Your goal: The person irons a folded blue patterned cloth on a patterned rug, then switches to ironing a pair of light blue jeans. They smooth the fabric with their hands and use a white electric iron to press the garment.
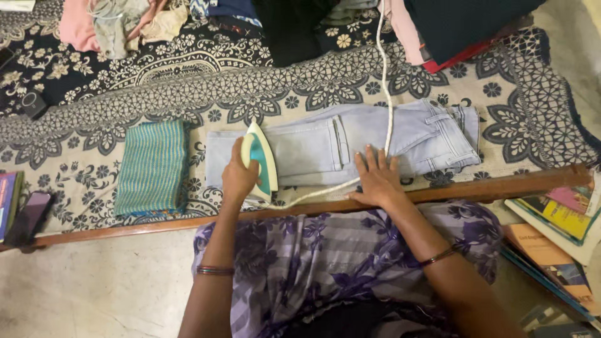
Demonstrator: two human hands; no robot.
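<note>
My left hand [239,178] grips the handle of a white and teal iron [261,161], which rests on the left end of folded light blue jeans [313,147]. My right hand [377,178] lies flat, fingers spread, on the jeans' near edge, holding the cloth down. The iron's white cord [385,75] runs from the iron along the bed's edge, under my right hand and up over the jeans to the far side. The jeans lie on a patterned black and cream bedspread [206,103].
A folded green striped cloth [152,166] lies left of the jeans. Heaps of clothes [125,22] fill the far side. A wooden bed rail [501,186] runs along the near edge. A phone [30,216] lies at the left; books [557,238] are stacked at the right.
</note>
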